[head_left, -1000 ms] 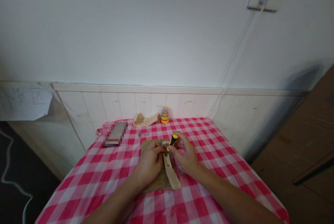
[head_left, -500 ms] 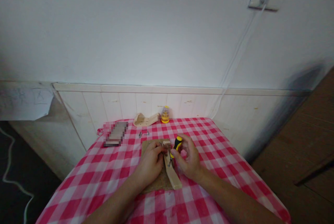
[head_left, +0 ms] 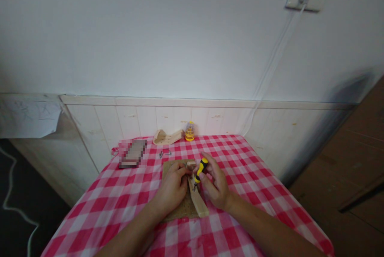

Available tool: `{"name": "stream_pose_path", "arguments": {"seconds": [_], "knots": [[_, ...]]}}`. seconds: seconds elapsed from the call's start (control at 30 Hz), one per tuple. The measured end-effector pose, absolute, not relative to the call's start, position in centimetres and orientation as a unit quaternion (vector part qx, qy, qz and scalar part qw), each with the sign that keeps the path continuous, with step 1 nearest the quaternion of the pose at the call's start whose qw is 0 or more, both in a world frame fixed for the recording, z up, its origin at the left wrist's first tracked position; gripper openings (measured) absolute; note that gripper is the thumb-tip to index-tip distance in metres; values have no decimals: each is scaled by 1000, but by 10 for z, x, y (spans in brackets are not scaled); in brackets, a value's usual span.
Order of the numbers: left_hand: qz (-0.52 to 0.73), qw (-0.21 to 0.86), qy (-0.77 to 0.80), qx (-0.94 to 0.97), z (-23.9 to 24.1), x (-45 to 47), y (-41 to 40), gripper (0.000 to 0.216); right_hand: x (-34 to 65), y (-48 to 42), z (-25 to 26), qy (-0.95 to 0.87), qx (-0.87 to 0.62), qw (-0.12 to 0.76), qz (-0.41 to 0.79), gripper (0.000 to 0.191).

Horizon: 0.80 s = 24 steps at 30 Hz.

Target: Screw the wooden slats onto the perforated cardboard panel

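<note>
My right hand [head_left: 218, 185] holds a yellow and black screwdriver [head_left: 202, 166] at a slant, its handle up and its tip down at a small metal part on a pale, angled wooden piece [head_left: 199, 204]. My left hand [head_left: 174, 183] is closed on the upper part of that piece, with its fingertips close to the screwdriver shaft. Under the wood lies a brown board [head_left: 183, 211], partly covered by my left hand and forearm. The small metal part is too tiny to make out clearly.
A second curved wooden piece [head_left: 168, 138] stands at the back beside a yellow-based, clear-topped bit case [head_left: 190, 132]. Several small metal pieces [head_left: 165, 153] lie in front of them. A pixelated flat object [head_left: 134, 154] is on the left of the checked tablecloth [head_left: 240, 225].
The screwdriver's handle has swung slightly left and leans differently, and my right fingers have shifted around it. My left hand and the wooden piece hold their place.
</note>
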<state>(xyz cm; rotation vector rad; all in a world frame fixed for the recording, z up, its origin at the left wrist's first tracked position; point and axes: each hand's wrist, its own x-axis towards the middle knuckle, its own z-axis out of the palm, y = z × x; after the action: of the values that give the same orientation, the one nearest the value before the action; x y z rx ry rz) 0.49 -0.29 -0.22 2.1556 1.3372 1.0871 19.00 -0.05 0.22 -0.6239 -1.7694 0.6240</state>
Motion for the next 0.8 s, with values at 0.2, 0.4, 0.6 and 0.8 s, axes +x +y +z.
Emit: {"name": "stream_pose_path", "arguments": {"seconds": [0.2,0.4,0.6,0.8], "knots": [[386,196,479,764,-4,5,-2,31,190,1,0,-748,-292,554,221,41],[392,197,476,762,-4,5,-3,31,188,2,0,-739,-295,572,202,41],[400,192,469,764,-4,5,-3,31,186,4,-2,-721,-311,585,206,39],[403,191,468,763,-4,5,-3,31,188,10,-7,-697,-334,600,205,41]]}}
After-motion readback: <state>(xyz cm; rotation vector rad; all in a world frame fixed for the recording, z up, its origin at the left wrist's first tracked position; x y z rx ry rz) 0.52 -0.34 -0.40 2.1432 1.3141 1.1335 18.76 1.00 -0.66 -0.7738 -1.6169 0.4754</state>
